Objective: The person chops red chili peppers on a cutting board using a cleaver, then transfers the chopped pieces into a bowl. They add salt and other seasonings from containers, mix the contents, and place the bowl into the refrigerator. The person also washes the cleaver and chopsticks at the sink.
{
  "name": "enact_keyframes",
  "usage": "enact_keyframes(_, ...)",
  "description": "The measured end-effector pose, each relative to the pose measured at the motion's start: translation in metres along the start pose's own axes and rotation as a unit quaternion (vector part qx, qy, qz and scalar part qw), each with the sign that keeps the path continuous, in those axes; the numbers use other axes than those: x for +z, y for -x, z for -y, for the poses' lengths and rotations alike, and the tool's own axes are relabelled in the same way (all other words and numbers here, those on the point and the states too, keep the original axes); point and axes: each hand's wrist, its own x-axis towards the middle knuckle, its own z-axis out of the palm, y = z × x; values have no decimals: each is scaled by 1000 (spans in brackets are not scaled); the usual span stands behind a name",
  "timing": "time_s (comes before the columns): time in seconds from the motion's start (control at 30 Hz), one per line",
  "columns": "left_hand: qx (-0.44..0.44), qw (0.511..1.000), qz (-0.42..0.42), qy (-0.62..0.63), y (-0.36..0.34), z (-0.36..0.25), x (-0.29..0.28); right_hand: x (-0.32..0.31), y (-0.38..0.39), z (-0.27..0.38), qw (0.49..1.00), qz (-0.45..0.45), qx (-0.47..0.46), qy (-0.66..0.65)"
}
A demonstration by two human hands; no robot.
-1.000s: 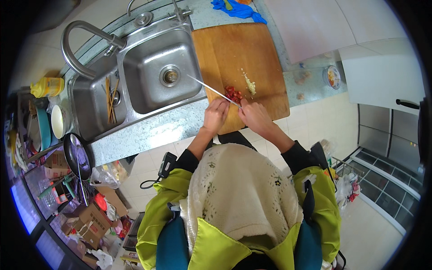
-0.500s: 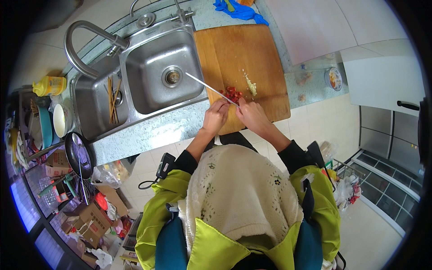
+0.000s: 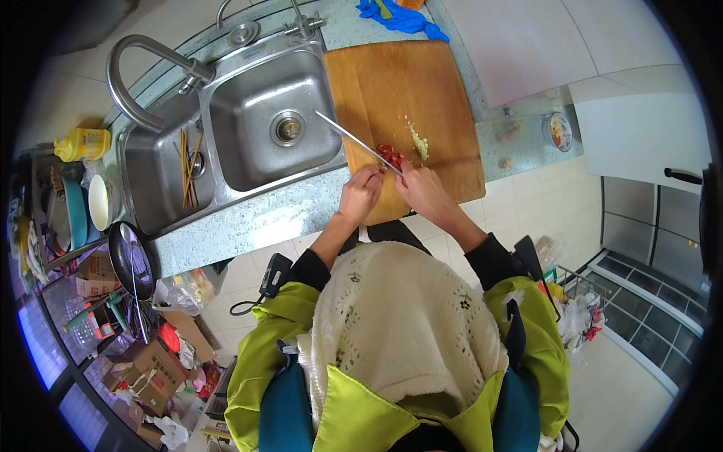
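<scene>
My right hand (image 3: 422, 190) is wrapped round the handle end of a knife (image 3: 354, 138), whose long thin blade points away and to the left over the sink's edge. Chopped red pieces (image 3: 390, 155), perhaps chili pepper, lie against the blade on a wooden cutting board (image 3: 399, 87). Close to the knife, at the board's near left edge, my left hand (image 3: 360, 197) has its fingers pinched together; what is between them is too small to make out. A little pile of minced pale garlic-like bits (image 3: 419, 142) sits just beyond my right hand.
Left of the board is a double steel sink (image 3: 248, 98) with a curved faucet (image 3: 124, 79) and chopsticks (image 3: 190, 169) in its left basin. A white bowl (image 3: 102, 202) and black pan (image 3: 132, 260) stand farther left. Blue gloves (image 3: 403, 19) lie at the back; a round tub (image 3: 558, 132) stands right.
The knife's tip has swung slightly away from me and to the right. Both hands stay in nearly the same place beside the red pieces.
</scene>
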Motion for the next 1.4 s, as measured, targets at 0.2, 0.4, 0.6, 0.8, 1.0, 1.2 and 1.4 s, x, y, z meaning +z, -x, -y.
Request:
enact_keyframes(0.2,6,1000,29,-8,3,3,-1,-2,12,2,999,40,4,7)
enact_keyframes(0.4,33,998,47,-27,4,3,-5,13,-1,8,1000,7,8,-1)
enact_keyframes(0.6,33,998,23,-38,1,0,-6,-4,10,4,1000,18,-17,8)
enact_keyframes(0.8,43,998,28,-42,3,2,-6,-2,18,6,999,40,4,26)
enact_keyframes(1.0,25,997,55,-43,3,3,-7,18,14,12,998,13,16,54)
enact_keyframes(1.2,-338,931,55,127,6,-8,-18,2,39,16,995,-86,-42,39)
enact_keyframes(1.4,-431,439,-43,787,-20,12,-10,-14,37,14,963,-96,36,-250)
